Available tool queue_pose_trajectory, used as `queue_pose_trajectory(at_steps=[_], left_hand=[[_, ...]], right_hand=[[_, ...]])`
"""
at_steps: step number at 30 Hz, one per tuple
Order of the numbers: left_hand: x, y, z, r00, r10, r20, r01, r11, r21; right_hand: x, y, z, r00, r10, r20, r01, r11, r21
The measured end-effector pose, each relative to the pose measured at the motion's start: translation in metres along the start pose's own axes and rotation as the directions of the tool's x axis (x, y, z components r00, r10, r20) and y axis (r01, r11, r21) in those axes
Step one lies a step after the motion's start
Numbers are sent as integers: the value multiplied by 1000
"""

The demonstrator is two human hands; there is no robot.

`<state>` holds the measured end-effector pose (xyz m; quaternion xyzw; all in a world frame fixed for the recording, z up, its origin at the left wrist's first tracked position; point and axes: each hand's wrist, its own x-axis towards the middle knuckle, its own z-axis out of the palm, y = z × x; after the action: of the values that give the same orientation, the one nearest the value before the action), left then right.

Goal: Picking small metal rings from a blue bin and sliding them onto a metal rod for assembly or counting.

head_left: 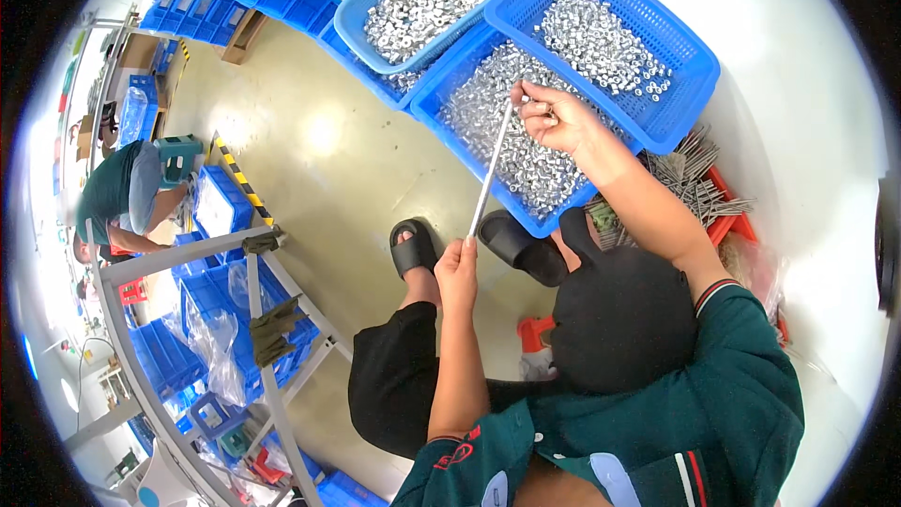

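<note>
My left hand [457, 270] is closed around the lower end of a thin silvery metal rod [490, 172]. The rod slants up and away, over the near blue basket [431, 105] full of small shiny metal fittings [534, 164]. At its upper end is my right hand [554, 118], fingers curled and fingertips pinched close to the rod's tip. Whatever sits between those fingertips is too small to make out. Beyond my right hand, a second blue basket [690, 99] rests partly over the first and holds more such metal pieces [601, 45].
A lighter blue basket [349, 33] of metal pieces stands far left of these. Many thin metal rods [685, 174] lie in a red crate [737, 222] at right. A grey metal frame [188, 252] stands left, near blue crates [225, 296]. Another person [122, 190] bends over there.
</note>
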<state>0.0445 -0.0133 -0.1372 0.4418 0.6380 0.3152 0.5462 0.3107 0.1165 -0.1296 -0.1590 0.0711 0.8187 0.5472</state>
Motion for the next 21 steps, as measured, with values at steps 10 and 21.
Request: queue_pose_trajectory(at_steps=[10, 21], left_hand=[[0, 4, 3, 998, 63, -2, -62, 993, 96], [0, 4, 5, 999, 40, -13, -39, 996, 83]], right_hand=[[-1, -2, 4, 1000, -15, -25, 12, 994, -113], [-4, 3, 8, 999, -23, -38, 18, 992, -124]])
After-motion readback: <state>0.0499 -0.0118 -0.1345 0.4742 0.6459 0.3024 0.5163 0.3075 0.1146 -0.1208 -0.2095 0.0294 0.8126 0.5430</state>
